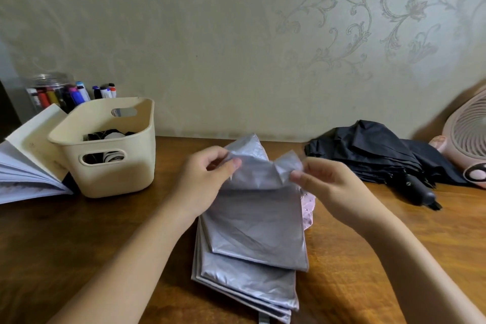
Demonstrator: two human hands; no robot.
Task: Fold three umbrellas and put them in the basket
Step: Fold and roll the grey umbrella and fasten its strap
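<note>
The left hand [207,173] and the right hand [326,184] are held side by side above the middle of the surface [79,244], forearms coming in from the near edge. Each pinches between thumb and curled fingers a raised fold of the silver umbrella [252,231]: the left grips the fold's left corner, the right grips its right corner, and the fabric sags slightly between them.

The rest of the silver umbrella lies flat on the surface directly beneath and in front of the hands, its panels stacked in layers that run toward the near edge. A strip of pink fabric [307,205] shows along its right side, just under the right wrist.

To the right of the right hand, near it but apart, a dark umbrella [368,150] lies loosely collapsed against the wall, its black handle [418,189] pointing toward the near side. Beyond it, a pink fan [470,129] stands at the right edge of view.

To the left of the left hand, well apart, sits a cream basket [113,166] with cut-out handles; a black-and-white bundle [110,137] lies inside. An open book [26,166] leans against the basket's left side, and a clear jar of markers [52,92] stands behind it against the patterned wall [236,34].
</note>
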